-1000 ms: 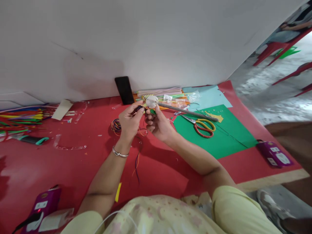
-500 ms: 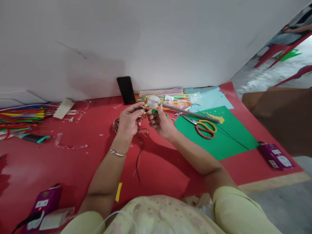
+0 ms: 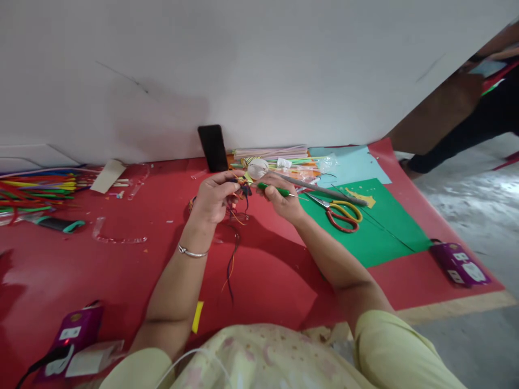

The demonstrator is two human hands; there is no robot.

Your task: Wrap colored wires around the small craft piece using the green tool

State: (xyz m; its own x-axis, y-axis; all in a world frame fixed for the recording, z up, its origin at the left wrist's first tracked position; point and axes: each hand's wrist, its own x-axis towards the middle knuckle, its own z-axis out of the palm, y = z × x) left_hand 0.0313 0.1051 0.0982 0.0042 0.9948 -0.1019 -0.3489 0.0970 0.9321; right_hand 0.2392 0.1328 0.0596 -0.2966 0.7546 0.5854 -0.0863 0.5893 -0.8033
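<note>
Apart now, the hands have separated: left hand (image 3: 214, 198) pinches the coloured threads (image 3: 239, 201) at its fingertips; right hand (image 3: 284, 199) pinches a green-handled tool (image 3: 272, 189). No writing legible.

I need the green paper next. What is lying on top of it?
On the green sheet lie the scissors, a yellow paper scrap and a thin dark wire. Whatever is beneath the sheet is hidden.

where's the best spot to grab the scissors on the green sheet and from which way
Take the scissors by the yellow and red loop handles, coming from above on the near right side. They lie flat on the green sheet, loops toward the right and clear of other things, while the blades point left toward the right hand.
</note>
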